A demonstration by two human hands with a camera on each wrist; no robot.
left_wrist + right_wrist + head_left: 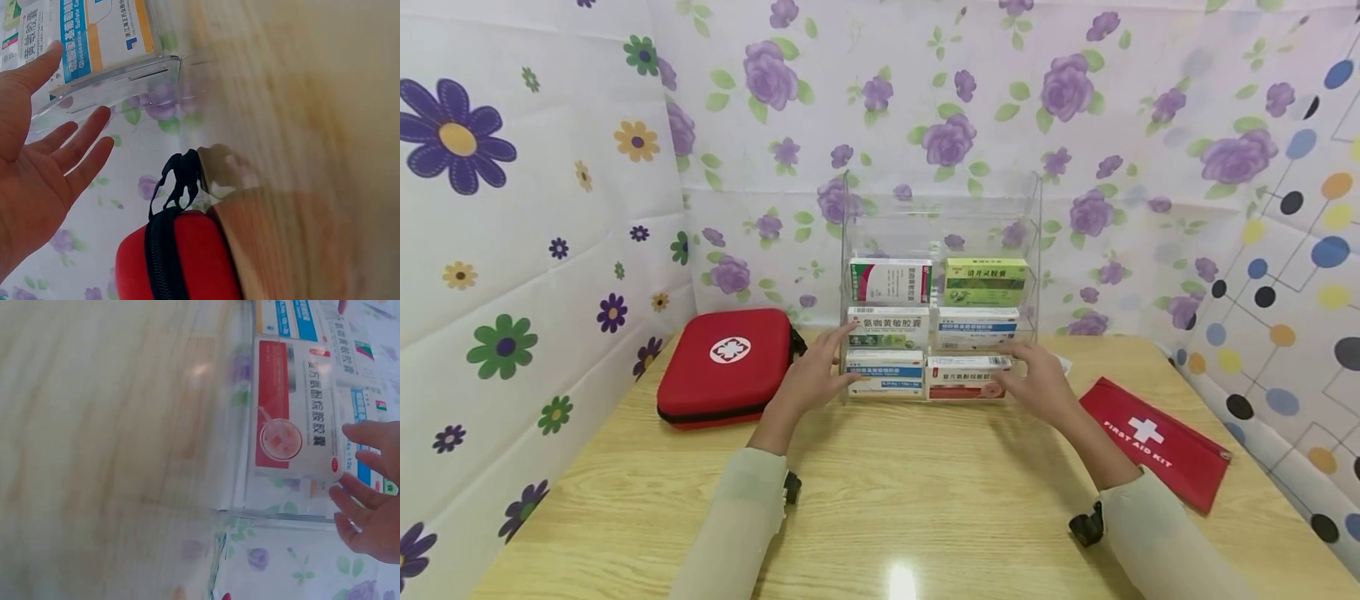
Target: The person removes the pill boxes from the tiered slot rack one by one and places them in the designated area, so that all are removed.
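Observation:
A clear tiered rack holds several medicine boxes against the back. My left hand is at its left side, fingers spread, its thumb near the lower-left blue-and-white box. In the left wrist view nothing lies in that palm. On the opposite side, my right hand is beside the lower-right red-and-white box, fingers loosely bent; whether they touch it I cannot tell. Above are a white-and-green box, another blue-and-white box, a white, green and magenta box and a yellow-green box.
A red zipped hard case with a white emblem stands on the wooden table, left of the rack. To the right lies a flat red pouch marked FIRST AID KIT. Flowered cloth hangs behind.

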